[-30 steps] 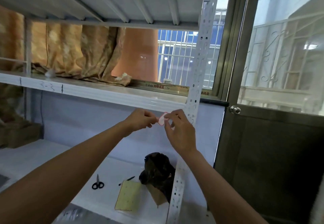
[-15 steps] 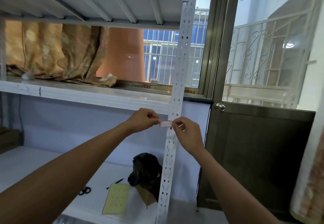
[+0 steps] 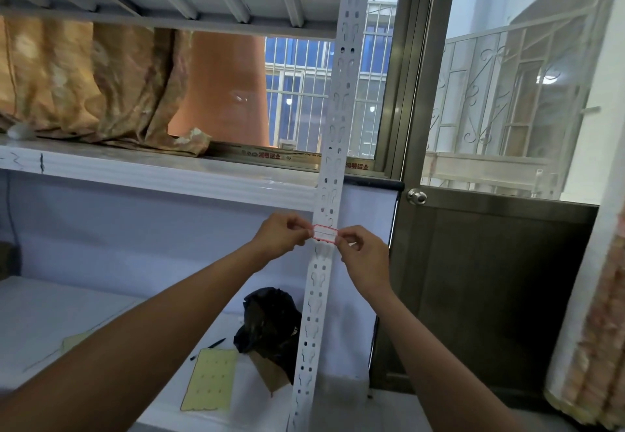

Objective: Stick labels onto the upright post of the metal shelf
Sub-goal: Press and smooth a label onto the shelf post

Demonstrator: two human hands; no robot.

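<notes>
A single white label [image 3: 325,234] with a red border is held level across the front face of the upright post [image 3: 339,110], just below the edge of the middle shelf [image 3: 152,174]. The left hand [image 3: 280,233] pinches the label's left end between thumb and fingertips. The right hand [image 3: 363,255] pinches the right end the same way, and the other fingers of each hand are curled in. The label spans the width of the post and covers some of its punched slots. From this angle I cannot tell whether its sticky back already touches the metal or hangs just off it. I judge this to be the placing step: the label is lined up and squared but not yet smoothed flat, since both ends are pinched rather than pressed down. No other label shows on the visible run of the post, above or below the hands, so the task looks near its start. On the lower shelf [image 3: 50,313] a yellow backing sheet [image 3: 210,379] lies beside a black bag [image 3: 270,323] and a pen [image 3: 208,352]. Whether the sheet carries more labels is too small to tell. What seems left is to press this label down, let go of it, and fetch the next.
</notes>
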